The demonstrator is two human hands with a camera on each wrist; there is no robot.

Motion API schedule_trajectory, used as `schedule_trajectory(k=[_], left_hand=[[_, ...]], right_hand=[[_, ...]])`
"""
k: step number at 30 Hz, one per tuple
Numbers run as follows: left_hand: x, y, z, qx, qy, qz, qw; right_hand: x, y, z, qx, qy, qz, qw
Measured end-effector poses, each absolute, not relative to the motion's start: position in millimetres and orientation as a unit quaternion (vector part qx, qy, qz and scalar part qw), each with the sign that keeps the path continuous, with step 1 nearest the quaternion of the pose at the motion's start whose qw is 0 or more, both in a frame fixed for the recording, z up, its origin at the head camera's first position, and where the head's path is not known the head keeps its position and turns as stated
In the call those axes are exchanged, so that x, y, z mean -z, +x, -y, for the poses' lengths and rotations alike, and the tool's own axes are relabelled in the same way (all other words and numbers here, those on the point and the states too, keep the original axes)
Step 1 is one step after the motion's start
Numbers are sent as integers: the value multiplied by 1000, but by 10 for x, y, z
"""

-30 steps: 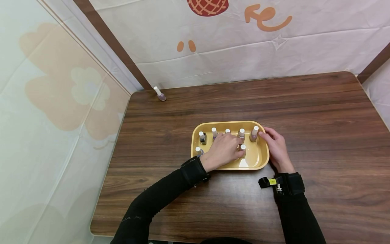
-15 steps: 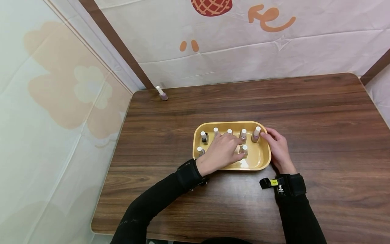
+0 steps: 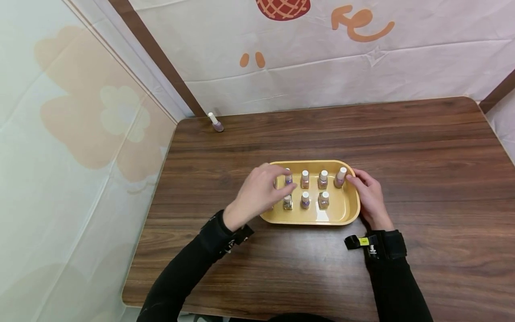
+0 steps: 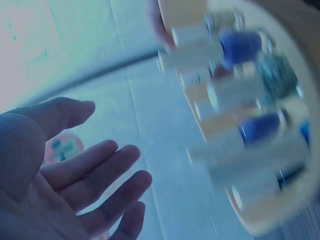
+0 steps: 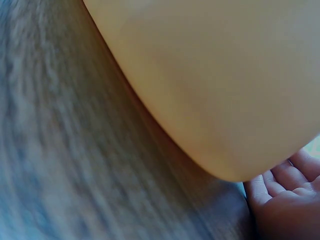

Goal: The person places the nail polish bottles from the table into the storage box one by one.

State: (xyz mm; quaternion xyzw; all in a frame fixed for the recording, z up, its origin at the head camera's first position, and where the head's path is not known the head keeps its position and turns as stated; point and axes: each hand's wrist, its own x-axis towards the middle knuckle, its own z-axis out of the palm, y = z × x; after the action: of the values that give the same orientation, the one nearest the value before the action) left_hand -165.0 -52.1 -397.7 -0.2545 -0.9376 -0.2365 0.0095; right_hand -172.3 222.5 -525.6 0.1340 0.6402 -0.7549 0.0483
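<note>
A yellow tray (image 3: 334,217) on the table holds several white-capped nail polish bottles in two rows. Over its left end hovers my left hand (image 3: 259,192), thumb and fingers spread apart with nothing between them. In the left wrist view the left hand (image 4: 90,180) is relaxed beside the blurred bottles, one of them a blue-purple bottle (image 4: 242,47). It hides the leftmost bottles in the head view. My right hand (image 3: 371,201) grips the tray's right end, thumb at the rim and fingers along the outer wall. The right wrist view shows those fingers (image 5: 287,177) against the tray wall (image 5: 225,110).
A single lilac nail polish bottle (image 3: 216,123) stands at the far left corner of the brown wooden table (image 3: 422,179). White printed sheets (image 3: 322,80) hang behind the table and along its left side.
My left hand has drawn back left from the middle of the tray, uncovering the front-row bottles. The right hand stays at the tray's right end.
</note>
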Motion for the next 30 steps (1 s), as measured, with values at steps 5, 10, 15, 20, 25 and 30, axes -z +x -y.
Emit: schedule_trajectory(k=[5, 10, 15, 20, 25, 30], left_hand=[[4016, -1833, 810, 281, -184, 942, 12], [4136, -2094, 1072, 308, -137, 940, 41], [4288, -2381, 1309, 324, -90, 939, 69], [4425, -2631, 1504, 324, -41, 941, 85], [4522, -2830, 1645, 319, 11, 941, 113], [4614, -2990, 1744, 312, 59, 941, 116]], right_hand=[[5255, -1721, -2227, 755, 134, -640, 50], [5248, -1718, -2225, 753, 135, -642, 51], [5252, -1720, -2223, 752, 134, -643, 50], [5268, -1728, -2224, 759, 134, -636, 47], [5284, -1741, -2224, 764, 133, -629, 42], [5288, -1744, -2230, 764, 129, -631, 43]])
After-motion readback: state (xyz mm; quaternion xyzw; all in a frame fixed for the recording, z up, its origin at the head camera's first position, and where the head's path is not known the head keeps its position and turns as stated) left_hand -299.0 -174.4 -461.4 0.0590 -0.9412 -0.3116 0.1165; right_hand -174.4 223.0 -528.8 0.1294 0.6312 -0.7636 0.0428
